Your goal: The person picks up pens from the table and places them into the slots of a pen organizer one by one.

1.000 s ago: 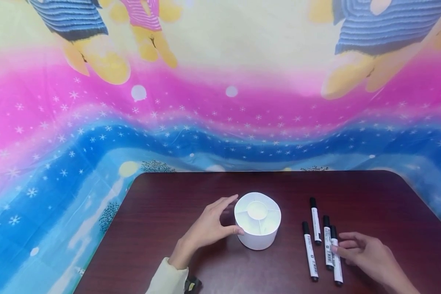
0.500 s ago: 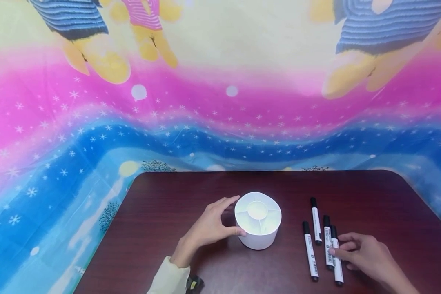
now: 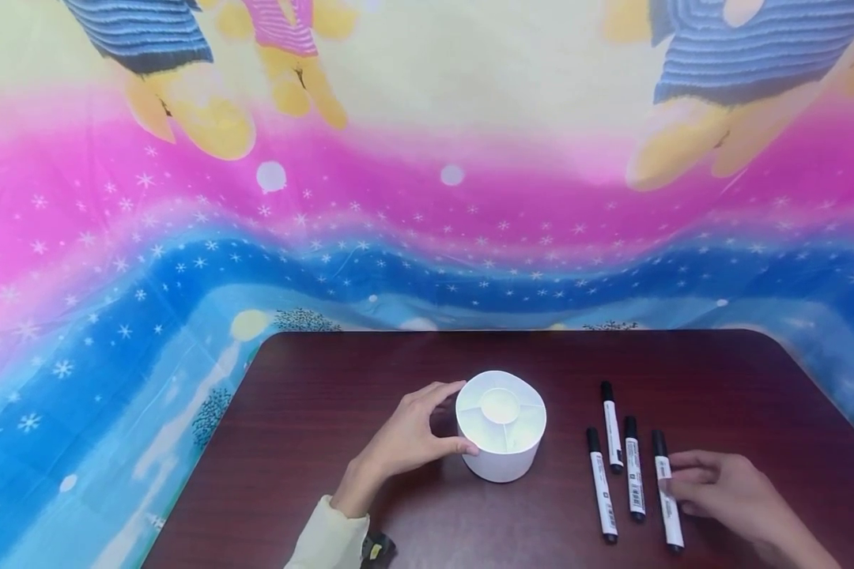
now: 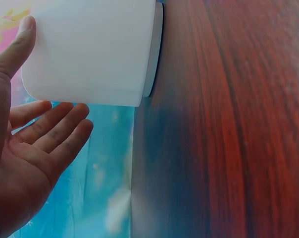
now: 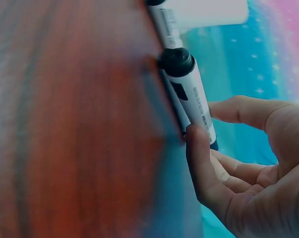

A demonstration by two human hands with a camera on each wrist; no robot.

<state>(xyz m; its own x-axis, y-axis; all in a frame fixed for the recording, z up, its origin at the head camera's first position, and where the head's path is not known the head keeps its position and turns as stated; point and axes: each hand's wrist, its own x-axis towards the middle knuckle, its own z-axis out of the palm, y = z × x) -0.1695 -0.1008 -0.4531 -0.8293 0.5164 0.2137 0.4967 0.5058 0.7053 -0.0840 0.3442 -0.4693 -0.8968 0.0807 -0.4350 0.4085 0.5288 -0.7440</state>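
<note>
A white round organizer (image 3: 501, 468) with a divided top stands upright on the table. My left hand (image 3: 406, 442) is beside its left side, thumb at the near rim and index finger toward the far rim. In the left wrist view, the left fingers (image 4: 65, 144) are relaxed at the organizer's edge. My right hand (image 3: 733, 490) pinches a marker (image 3: 670, 514) with a white barrel and black cap between thumb and fingers. Left of it lie three similar markers: a middle one (image 3: 635, 478), a far one (image 3: 612, 431) and a near-left one (image 3: 601, 494).
The dark reddish-brown table (image 3: 356, 371) has rounded far corners. A printed cloth (image 3: 427, 261) with snowflakes and pink and blue bands hangs behind it. A dark item (image 3: 379, 549) shows by the left sleeve (image 3: 330, 533) at the lower edge.
My right hand has taken hold of the rightmost marker and shifted it a little right, apart from the middle marker. The left hand and organizer have stayed nearly still.
</note>
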